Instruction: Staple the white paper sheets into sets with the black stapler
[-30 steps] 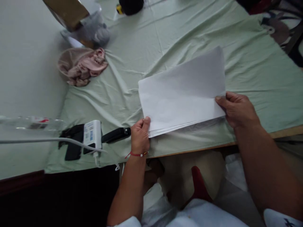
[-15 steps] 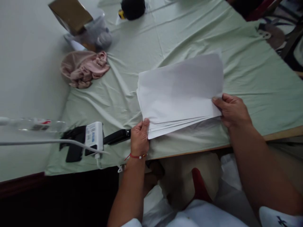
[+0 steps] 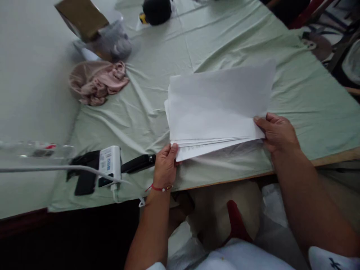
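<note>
Both my hands grip a thin stack of white paper sheets (image 3: pixel 219 101), held tilted over the green-clothed table. My left hand (image 3: pixel 165 161) pinches the stack's near left corner between thumb and fingers. On the right edge, near the lower corner, my right hand (image 3: pixel 277 131) has its thumb on top and its fingers underneath. The near edges are fanned out, and faint print shows on a lower sheet. A black stapler-like object (image 3: pixel 138 163) lies just left of my left hand.
On the left are a white power bank (image 3: pixel 110 163) with a cable, a black phone-like slab (image 3: pixel 86 182) and a clear plastic bottle (image 3: pixel 36 150). Pink cloth (image 3: pixel 101 82), a cardboard box (image 3: pixel 83 18) and a black rounded object (image 3: pixel 157 11) lie farther back on the green tablecloth (image 3: pixel 303 101).
The top sheets have shifted up and to the right against the lower ones, showing more of the printed sheet. Both hands keep their hold.
</note>
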### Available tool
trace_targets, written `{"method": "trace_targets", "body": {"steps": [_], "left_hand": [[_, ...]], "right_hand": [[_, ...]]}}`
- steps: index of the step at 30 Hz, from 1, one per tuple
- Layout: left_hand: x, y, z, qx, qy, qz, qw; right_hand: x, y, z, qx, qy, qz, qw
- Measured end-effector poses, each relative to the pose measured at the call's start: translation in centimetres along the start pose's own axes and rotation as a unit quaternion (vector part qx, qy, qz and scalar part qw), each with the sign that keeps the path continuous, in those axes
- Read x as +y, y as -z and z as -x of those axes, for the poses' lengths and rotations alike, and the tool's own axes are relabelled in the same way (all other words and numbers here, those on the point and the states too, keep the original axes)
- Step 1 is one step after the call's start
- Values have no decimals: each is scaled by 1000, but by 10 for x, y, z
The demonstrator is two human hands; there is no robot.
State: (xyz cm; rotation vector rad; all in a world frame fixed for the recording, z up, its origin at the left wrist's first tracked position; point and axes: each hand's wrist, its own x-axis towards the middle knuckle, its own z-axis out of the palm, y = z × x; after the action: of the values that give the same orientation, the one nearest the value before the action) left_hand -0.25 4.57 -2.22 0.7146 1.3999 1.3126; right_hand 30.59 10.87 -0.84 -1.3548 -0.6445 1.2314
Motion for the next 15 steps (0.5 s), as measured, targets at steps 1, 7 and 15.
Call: {"method": "trace_targets", "body": {"steps": [1,7,15], "left_hand": [[2,0,1,-9,1,-5,1000],[6,-1,3,11,5,-41,999],[9,-5,1,20,26,-12,999]], "right_hand": [[1,1,-1,9,5,-12,1000],[5,4,-4,7,4,-40,999],[4,3,-3,-11,-8,-29,999]]}}
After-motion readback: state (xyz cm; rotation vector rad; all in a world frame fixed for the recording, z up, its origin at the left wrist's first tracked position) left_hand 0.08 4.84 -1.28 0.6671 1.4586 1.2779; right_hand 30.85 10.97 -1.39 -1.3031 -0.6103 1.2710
